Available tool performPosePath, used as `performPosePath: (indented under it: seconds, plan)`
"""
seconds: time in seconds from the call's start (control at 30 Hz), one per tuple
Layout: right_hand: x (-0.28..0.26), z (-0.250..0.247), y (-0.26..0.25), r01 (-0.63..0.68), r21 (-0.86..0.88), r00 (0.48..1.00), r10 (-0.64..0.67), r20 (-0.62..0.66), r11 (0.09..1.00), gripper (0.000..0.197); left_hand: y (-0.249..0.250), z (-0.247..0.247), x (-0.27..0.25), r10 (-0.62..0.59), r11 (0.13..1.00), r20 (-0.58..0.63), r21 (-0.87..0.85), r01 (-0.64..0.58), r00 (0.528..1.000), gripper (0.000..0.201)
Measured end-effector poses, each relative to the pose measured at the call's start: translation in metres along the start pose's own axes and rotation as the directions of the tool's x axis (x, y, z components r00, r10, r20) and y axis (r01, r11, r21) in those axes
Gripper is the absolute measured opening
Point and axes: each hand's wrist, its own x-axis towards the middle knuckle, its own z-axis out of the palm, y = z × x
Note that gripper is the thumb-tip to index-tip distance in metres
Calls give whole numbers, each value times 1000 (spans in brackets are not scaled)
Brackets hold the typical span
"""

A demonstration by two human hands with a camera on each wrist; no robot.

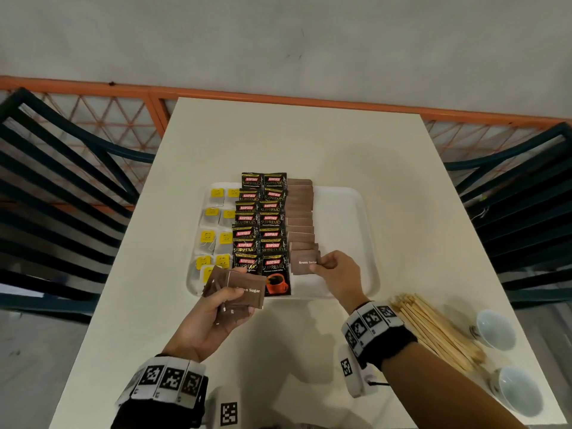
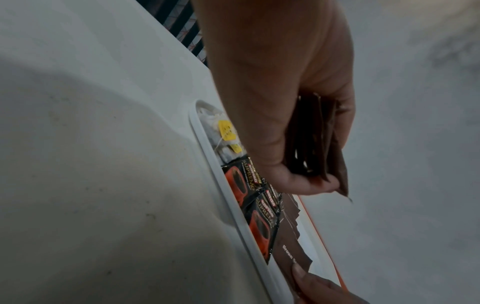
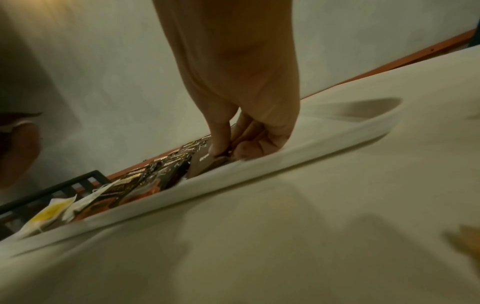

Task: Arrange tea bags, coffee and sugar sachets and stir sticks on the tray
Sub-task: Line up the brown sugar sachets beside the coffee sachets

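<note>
A white tray point(image 1: 343, 212) lies mid-table. It holds tea bags with yellow tags point(image 1: 213, 236) at the left, two columns of black coffee sachets point(image 1: 261, 224) in the middle and a column of brown sugar sachets point(image 1: 299, 218) beside them. My right hand point(image 1: 334, 267) pinches the nearest brown sugar sachet point(image 1: 305, 264) at the column's near end, low over the tray; the same pinch shows in the right wrist view point(image 3: 207, 162). My left hand point(image 1: 213, 314) grips a fanned stack of brown sugar sachets point(image 1: 238, 292) above the tray's near left corner. Wooden stir sticks point(image 1: 433, 326) lie on the table at the right.
Two pale blue cups point(image 1: 495, 329) point(image 1: 520, 394) lie near the table's right edge, beside the stir sticks. Dark slatted chairs point(image 1: 62, 187) stand on both sides. The tray's right part point(image 1: 340, 230) is bare. An orange railing point(image 1: 278, 100) runs behind the table.
</note>
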Motion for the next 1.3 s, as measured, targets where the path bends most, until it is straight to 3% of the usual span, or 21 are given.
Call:
performPosePath:
  seconds: [0.43, 0.57, 0.6, 0.67, 0.77, 0.83, 0.93, 1.1, 1.3]
  plan:
    - [6, 3, -3, 55, -56, 998, -53, 45, 997, 25, -4, 16, 13, -6, 999, -24, 51, 7, 1000, 25]
    - [-6, -1, -15, 122, -154, 992, -125, -6, 980, 26, -4, 17, 17, -1, 997, -30, 82, 3, 1000, 24]
    - [-11, -3, -22, 151, -139, 988, -149, 28, 979, 25, -4, 18, 17, 3, 995, -30, 96, 0, 1000, 25]
    - [-25, -6, -36, 195, -54, 957, -178, 230, 979, 25, -5, 18, 19, 15, 992, -29, 124, -11, 999, 26]
    - [-42, -5, -49, 173, 112, 811, -206, 548, 978, 16, -6, 20, 22, 22, 986, -32, 163, -17, 999, 25]
    - [-46, -3, -50, 135, 210, 773, -236, 588, 968, 5, -7, 21, 22, 28, 980, -27, 197, -22, 999, 22]
    - [-46, -2, -46, 63, 282, 790, -220, 571, 957, 8, -7, 22, 21, 31, 978, -32, 209, -24, 999, 20]
    - [-46, -6, -33, 33, 282, 774, -203, 599, 959, 4, -12, 20, 19, 20, 965, -42, 261, -9, 999, 20]
    - [-23, -19, -16, 159, 62, 903, -171, 394, 985, 3, -6, 19, 17, 22, 999, -23, 32, -21, 1000, 25]
